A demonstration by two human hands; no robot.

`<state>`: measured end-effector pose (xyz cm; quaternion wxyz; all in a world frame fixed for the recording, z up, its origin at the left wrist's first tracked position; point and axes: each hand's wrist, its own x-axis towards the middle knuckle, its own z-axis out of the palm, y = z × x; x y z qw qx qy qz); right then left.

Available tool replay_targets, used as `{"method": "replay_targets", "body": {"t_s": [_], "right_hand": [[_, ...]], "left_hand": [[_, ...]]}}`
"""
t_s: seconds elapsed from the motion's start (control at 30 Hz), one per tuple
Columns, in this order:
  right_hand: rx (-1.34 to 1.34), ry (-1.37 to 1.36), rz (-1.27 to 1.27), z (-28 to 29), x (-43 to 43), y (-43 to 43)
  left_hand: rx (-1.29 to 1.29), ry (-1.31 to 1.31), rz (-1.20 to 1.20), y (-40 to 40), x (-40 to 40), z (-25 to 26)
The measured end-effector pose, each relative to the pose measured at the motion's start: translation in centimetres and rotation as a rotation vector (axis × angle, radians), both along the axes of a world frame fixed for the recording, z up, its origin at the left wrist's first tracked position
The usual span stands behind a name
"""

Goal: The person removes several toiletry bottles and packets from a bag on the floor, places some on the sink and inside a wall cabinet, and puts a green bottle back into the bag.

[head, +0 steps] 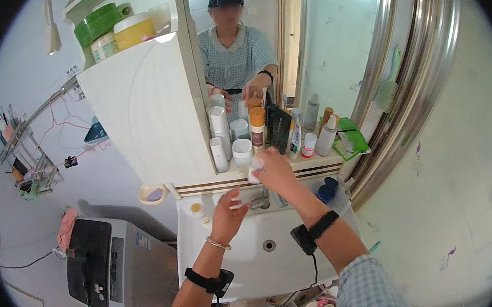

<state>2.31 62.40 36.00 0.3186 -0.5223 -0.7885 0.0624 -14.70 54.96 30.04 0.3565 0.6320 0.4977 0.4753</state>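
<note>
My right hand (274,173) grips a small white container (255,170) just in front of the mirror shelf, above the faucet (260,201). My left hand (229,215) is raised over the back left of the white washbasin (222,280), its fingers apart and nothing in them. On the shelf behind stand white bottles (220,153), a white square jar (242,150), an orange-capped bottle (258,130), a black box (280,128), a small white jar with a red base (308,145), a clear pump bottle (327,136) and a green packet (351,141).
A small yellow-capped bottle (199,213) stands at the basin's back left, dark blue containers (327,191) at its back right. A white cabinet (149,123) juts out at left above a soap dish (152,194). A washing machine (133,271) stands left of the basin. The mirror (328,34) rises behind the shelf.
</note>
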Motion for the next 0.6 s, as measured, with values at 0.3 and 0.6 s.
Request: {"method": "replay_targets", "body": {"t_s": [0.3,0.6], "right_hand": [[-0.405,0.499,0.269,0.8,3.6,-3.7],[0.093,0.471,-0.738,-3.1,15.4,3.2]], "left_hand": [[-0.071,-0.134,-0.231,1.0,1.9,2.4],[-0.075,-0.156,-0.144,1.7,3.6,4.0]]}}
